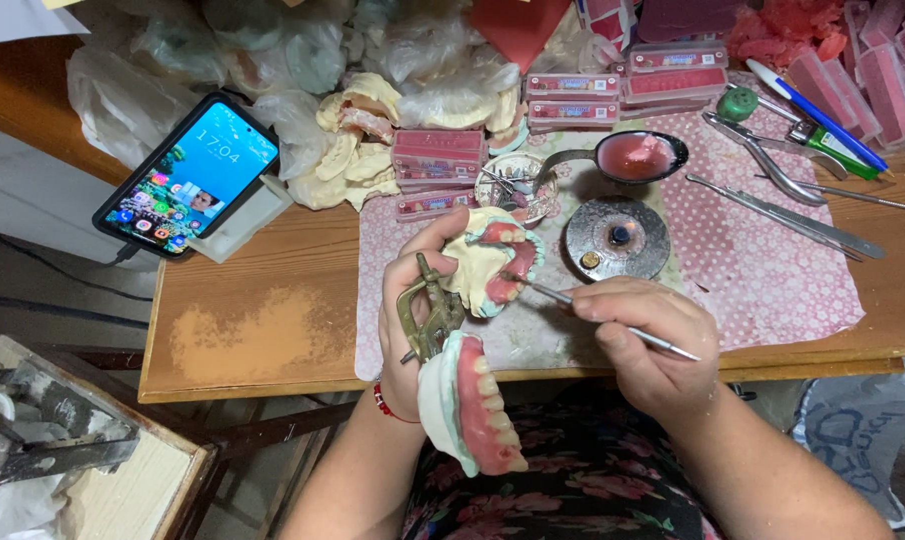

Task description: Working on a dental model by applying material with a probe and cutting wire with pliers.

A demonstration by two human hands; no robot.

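Your left hand [413, 300] holds a brass-coloured articulator [428, 318] carrying cream plaster models with pink wax gums and ivory teeth [478, 400]. Your right hand [648, 335] grips a silver instrument [613, 322]. Behind the articulator, the cloth [773, 270] is pink with small white dots, over a brown wooden surface [263, 320]. Beyond the cloth lie pink tooth boxes [573, 85], and right of them a blue pen [813, 110]. Your lap shows black fabric with pink flowers [593, 480].

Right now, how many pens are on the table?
1: a blue pen lies at the table's far right, beside the metal pliers. Others may be hidden under the clutter.
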